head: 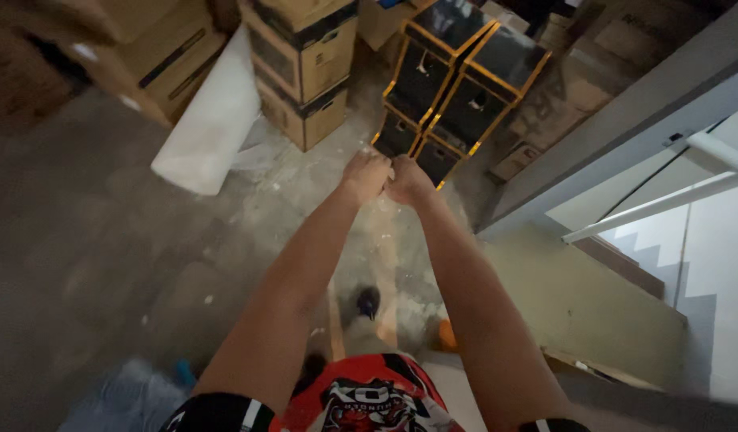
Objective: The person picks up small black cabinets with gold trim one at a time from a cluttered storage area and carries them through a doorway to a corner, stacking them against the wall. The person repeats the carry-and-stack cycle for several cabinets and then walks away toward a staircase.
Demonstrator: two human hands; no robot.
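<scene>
- Concrete floor (97,232) spreads below, dusty and dim, with one white roll (213,120) lying against stacked cardboard boxes (305,72).
- Four black crates (453,88) with yellow edges stand just past the hands.
- Left hand (365,176) and right hand (409,182) are both clenched, knuckles touching, arms stretched forward.
- Can't tell if either fist holds anything.
- One white rail (657,204) runs at right.

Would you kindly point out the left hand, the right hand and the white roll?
left hand (366,176), head view, back of the fist
right hand (409,181), head view, back of the fist
white roll (213,120), head view, middle of its side
</scene>
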